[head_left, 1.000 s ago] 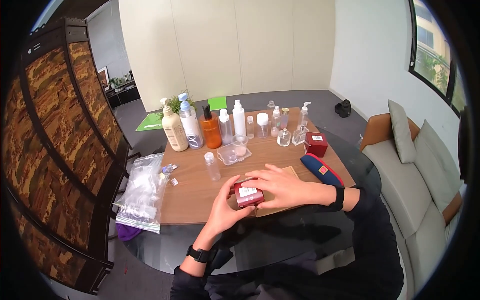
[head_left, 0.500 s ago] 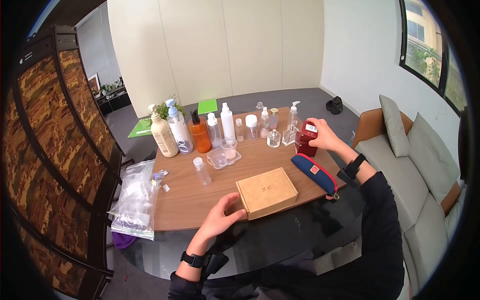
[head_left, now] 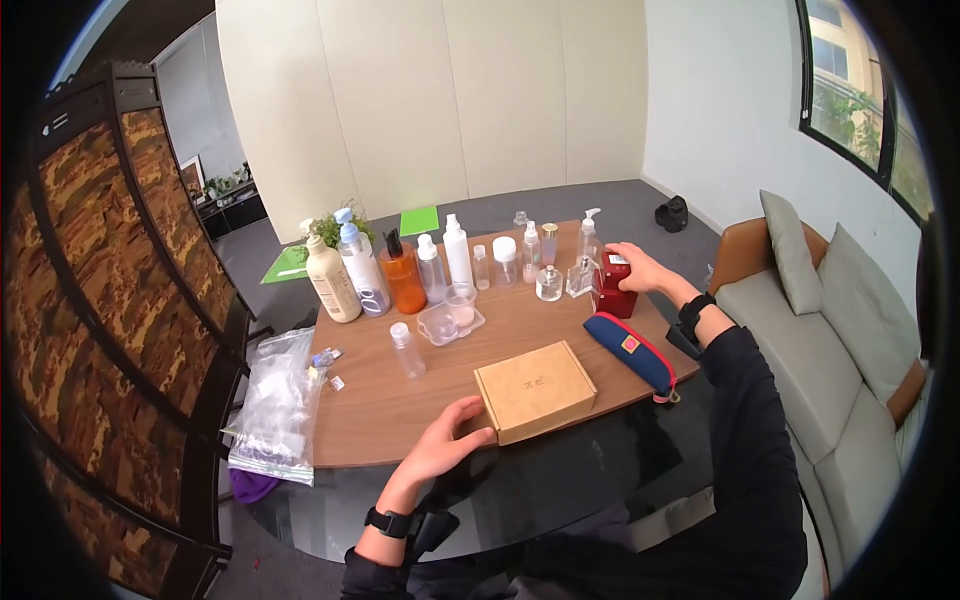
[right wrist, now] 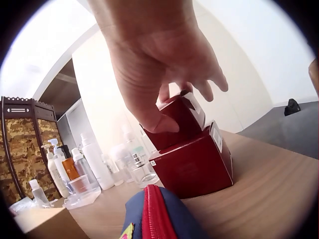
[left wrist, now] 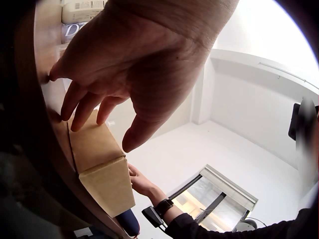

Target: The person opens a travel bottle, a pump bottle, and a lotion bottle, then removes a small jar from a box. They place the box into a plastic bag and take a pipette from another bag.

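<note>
At the right of the table, my right hand [head_left: 645, 272] pinches a small dark red box [head_left: 614, 266] between thumb and fingers. In the right wrist view that small box [right wrist: 180, 122] stands on top of a larger red box [right wrist: 194, 167]. My left hand [head_left: 445, 442] rests at the near table edge, fingers loosely bent and holding nothing, beside the left end of a brown cardboard box [head_left: 535, 388]. The left wrist view shows the hand [left wrist: 134, 64] close to the cardboard box [left wrist: 107, 184], thumb apart from the fingers.
A blue pouch with red trim [head_left: 632, 352] lies between the cardboard and red boxes. Several bottles, including an amber one [head_left: 403, 280], line the back. A clear tray [head_left: 450, 322] and small bottle [head_left: 407, 352] stand mid-table; plastic bags [head_left: 275, 405] lie left.
The right hand has carried the small red box from above the cardboard box to the larger red box on the right. The left hand has let go of it and moved down.
</note>
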A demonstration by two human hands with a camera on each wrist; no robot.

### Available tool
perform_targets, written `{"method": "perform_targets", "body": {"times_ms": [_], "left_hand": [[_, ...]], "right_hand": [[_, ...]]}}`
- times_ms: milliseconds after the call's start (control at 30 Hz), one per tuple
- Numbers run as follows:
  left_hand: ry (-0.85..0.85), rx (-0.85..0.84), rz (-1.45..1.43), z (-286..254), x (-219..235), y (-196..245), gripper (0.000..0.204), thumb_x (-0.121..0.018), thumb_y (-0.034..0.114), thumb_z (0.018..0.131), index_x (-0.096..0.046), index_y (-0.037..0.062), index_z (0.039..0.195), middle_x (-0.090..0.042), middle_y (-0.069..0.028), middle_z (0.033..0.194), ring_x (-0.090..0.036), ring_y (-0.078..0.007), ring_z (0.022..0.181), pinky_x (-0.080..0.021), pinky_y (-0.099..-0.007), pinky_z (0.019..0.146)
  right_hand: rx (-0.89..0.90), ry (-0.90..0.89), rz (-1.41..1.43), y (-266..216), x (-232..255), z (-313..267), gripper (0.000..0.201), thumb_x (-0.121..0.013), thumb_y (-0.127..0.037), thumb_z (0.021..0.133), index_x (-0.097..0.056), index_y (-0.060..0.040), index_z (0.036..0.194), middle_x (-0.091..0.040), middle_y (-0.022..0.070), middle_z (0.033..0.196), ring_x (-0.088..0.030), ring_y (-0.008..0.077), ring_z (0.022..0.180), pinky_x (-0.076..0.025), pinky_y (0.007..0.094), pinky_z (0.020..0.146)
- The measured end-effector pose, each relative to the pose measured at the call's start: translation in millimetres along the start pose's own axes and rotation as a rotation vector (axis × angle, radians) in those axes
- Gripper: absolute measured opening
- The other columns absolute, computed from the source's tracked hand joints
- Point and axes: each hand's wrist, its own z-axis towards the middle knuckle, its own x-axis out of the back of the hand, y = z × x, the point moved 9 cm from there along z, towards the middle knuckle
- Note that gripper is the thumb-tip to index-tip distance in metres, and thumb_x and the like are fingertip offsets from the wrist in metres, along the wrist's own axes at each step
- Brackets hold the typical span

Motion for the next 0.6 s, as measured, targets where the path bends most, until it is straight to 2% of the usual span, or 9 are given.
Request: {"method": "perform_targets", "body": {"times_ms": [100, 200, 267, 333, 400, 433, 533, 600], "left_hand": [[0.022, -0.02, 0.018, 1, 3, -3, 0.066, -0.067, 0.021, 0.087, -0.033, -0.0032, 0.139, -0.044, -0.0236, 0.139, -0.041, -0.0283, 0.131, -0.033, -0.0358, 0.108], [0.025, -0.057, 0.061, 2, 3, -3, 0.071, -0.069, 0.022, 0.085, -0.031, -0.0031, 0.14, -0.045, -0.0233, 0.139, -0.042, -0.0286, 0.131, -0.033, -0.036, 0.108], [0.023, -0.1, 0.096, 5, 2, -5, 0.075, -0.071, 0.023, 0.083, -0.03, -0.0026, 0.14, -0.046, -0.0232, 0.138, -0.042, -0.0291, 0.131, -0.033, -0.0364, 0.108], [0.034, -0.1, 0.155, 6, 0, -1, 0.08, -0.073, 0.025, 0.08, -0.029, -0.0018, 0.141, -0.047, -0.0227, 0.138, -0.043, -0.0305, 0.131, -0.033, -0.0374, 0.109], [0.045, -0.105, 0.203, 8, -1, -2, 0.085, -0.075, 0.027, 0.078, -0.028, -0.0008, 0.142, -0.048, -0.0223, 0.138, -0.043, -0.0319, 0.131, -0.032, -0.0383, 0.109], [0.052, -0.109, 0.218, 11, -1, -8, 0.087, -0.076, 0.028, 0.077, -0.027, -0.0004, 0.143, -0.048, -0.0222, 0.138, -0.043, -0.0326, 0.131, -0.032, -0.0388, 0.109], [0.055, -0.088, 0.272, 12, -1, -11, 0.091, -0.077, 0.03, 0.075, -0.025, 0.0003, 0.144, -0.048, -0.0212, 0.138, -0.042, -0.0338, 0.131, -0.032, -0.0399, 0.109], [0.051, -0.07, 0.289, 11, -3, -9, 0.092, -0.077, 0.03, 0.075, -0.024, 0.0002, 0.144, -0.047, -0.0211, 0.139, -0.042, -0.034, 0.131, -0.032, -0.0401, 0.109]], "right_hand": [[-0.178, 0.169, -0.173, -35, 20, -22, 0.071, -0.066, -0.009, 0.068, -0.043, -0.007, 0.135, -0.043, 0.0201, 0.136, -0.04, 0.0349, 0.129, -0.037, 0.0387, 0.106], [0.175, 0.224, 0.005, -99, 28, -39, 0.07, -0.067, -0.016, 0.073, -0.042, -0.0053, 0.137, -0.042, 0.02, 0.139, -0.04, 0.0346, 0.13, -0.035, 0.0385, 0.108], [0.145, -0.155, 0.365, -155, 3, -63, 0.073, -0.073, -0.025, 0.074, -0.042, -0.0041, 0.137, -0.042, 0.0191, 0.14, -0.04, 0.0333, 0.13, -0.034, 0.0377, 0.108], [0.386, -0.397, 0.227, -197, -30, -92, 0.088, -0.079, -0.039, 0.072, -0.035, -0.0072, 0.142, -0.035, 0.0252, 0.143, -0.032, 0.0373, 0.136, -0.03, 0.0406, 0.11], [0.426, -0.502, -0.056, -212, -60, -115, 0.1, -0.079, -0.047, 0.069, -0.027, -0.0085, 0.146, -0.024, 0.0305, 0.147, -0.025, 0.0416, 0.138, -0.025, 0.0437, 0.112], [0.402, -0.553, -0.098, -209, -75, -117, 0.113, -0.08, -0.053, 0.064, -0.019, -0.0098, 0.149, -0.014, 0.0341, 0.149, -0.018, 0.0447, 0.14, -0.022, 0.0466, 0.113], [0.362, -0.576, -0.124, -204, -94, -106, 0.116, -0.081, -0.053, 0.062, -0.018, -0.0098, 0.149, -0.011, 0.0331, 0.15, -0.014, 0.0446, 0.141, -0.021, 0.0472, 0.113], [0.408, -0.592, -0.05, -201, -105, -105, 0.112, -0.081, -0.05, 0.061, -0.023, -0.0083, 0.147, -0.02, 0.0318, 0.146, -0.02, 0.0445, 0.137, -0.024, 0.0465, 0.112]]}}
